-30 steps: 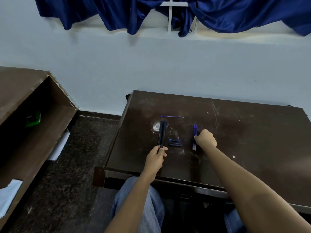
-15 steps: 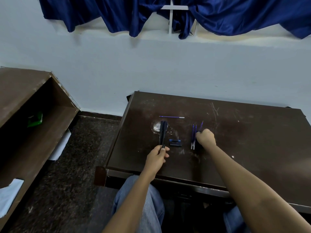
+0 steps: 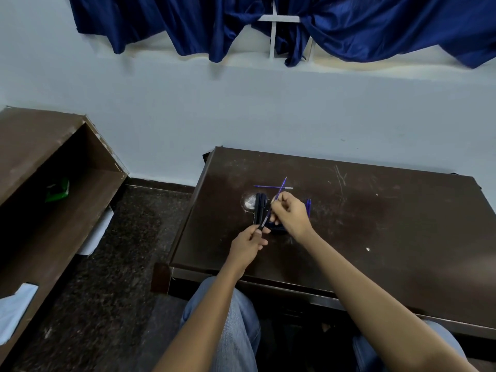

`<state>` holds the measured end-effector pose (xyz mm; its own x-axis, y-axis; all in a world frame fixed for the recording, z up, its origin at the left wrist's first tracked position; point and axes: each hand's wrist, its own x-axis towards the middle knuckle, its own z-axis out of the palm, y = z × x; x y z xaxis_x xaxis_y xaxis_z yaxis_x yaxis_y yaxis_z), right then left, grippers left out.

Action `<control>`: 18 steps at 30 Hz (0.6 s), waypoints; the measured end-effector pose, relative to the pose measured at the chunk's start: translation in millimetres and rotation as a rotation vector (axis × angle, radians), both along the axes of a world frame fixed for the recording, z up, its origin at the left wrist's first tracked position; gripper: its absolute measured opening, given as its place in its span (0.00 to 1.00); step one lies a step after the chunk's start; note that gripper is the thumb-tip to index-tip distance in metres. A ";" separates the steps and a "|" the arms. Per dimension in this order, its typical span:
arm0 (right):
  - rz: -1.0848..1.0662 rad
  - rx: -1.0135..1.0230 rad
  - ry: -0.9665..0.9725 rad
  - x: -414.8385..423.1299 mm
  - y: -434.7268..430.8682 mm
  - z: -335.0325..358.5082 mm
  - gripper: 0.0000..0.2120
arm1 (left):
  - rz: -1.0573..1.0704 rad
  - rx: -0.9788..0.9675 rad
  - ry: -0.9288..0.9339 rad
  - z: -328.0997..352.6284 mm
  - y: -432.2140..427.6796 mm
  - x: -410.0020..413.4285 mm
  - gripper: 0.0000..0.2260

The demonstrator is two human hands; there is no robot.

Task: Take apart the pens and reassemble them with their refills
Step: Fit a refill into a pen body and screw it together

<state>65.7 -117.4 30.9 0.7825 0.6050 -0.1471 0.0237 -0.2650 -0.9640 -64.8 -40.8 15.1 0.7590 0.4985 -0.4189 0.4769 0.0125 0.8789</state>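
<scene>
Above the desk [image 3: 375, 237], right hand [image 3: 291, 214] pinches a refill [image 3: 281, 187] — its tip at the barrel [image 3: 264, 219] left hand [image 3: 248, 245] grips.

Both forearms [image 3: 204, 304] are bare, and faded blue denim jeans [image 3: 239, 326] cover the legs.

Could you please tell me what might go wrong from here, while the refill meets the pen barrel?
1. The thin blue refill pinched by the right hand meets the black pen barrel gripped by the left hand at a slant; it may bend or miss the opening.
2. The right hand is close beside loose blue refills on the dark brown table and could knock them rolling.
</scene>
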 end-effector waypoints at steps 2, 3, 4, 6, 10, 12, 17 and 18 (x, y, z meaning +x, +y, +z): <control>0.010 -0.004 -0.014 -4.2 0.4 -0.5 0.07 | -0.006 0.001 -0.003 -0.4 0.0 1.0 0.12; 0.011 -0.003 -0.020 -5.6 0.3 -0.7 0.07 | -0.011 -0.001 -0.005 -0.5 -0.1 1.3 0.12; 0.003 0.001 -0.023 -5.8 0.4 -2.8 0.07 | -0.014 -0.003 -0.009 -0.8 -0.2 1.7 0.12; -0.040 0.020 -0.025 -5.4 0.7 -5.5 0.07 | -0.011 -0.008 -0.014 -0.8 0.4 1.8 0.12; -0.097 0.038 -0.045 -3.8 0.5 -11.9 0.05 | -0.004 -0.022 -0.009 -0.4 2.2 1.5 0.11; -0.083 0.037 -0.055 -4.9 0.6 -14.7 0.04 | 0.000 -0.026 0.000 -2.6 3.0 1.4 0.12; -0.148 0.088 -0.065 -3.5 1.1 -22.7 0.04 | 0.022 -0.045 0.024 -6.1 4.1 1.2 0.12; -0.125 0.080 -0.064 -3.1 0.8 -23.6 0.04 | 0.023 -0.046 0.023 -6.5 4.3 1.1 0.12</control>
<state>62.6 -116.6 7.3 0.8585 0.5104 -0.0503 0.0571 -0.1926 -0.9796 -63.6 -36.5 8.6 0.7374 0.4958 -0.4587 0.4958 0.0639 0.8661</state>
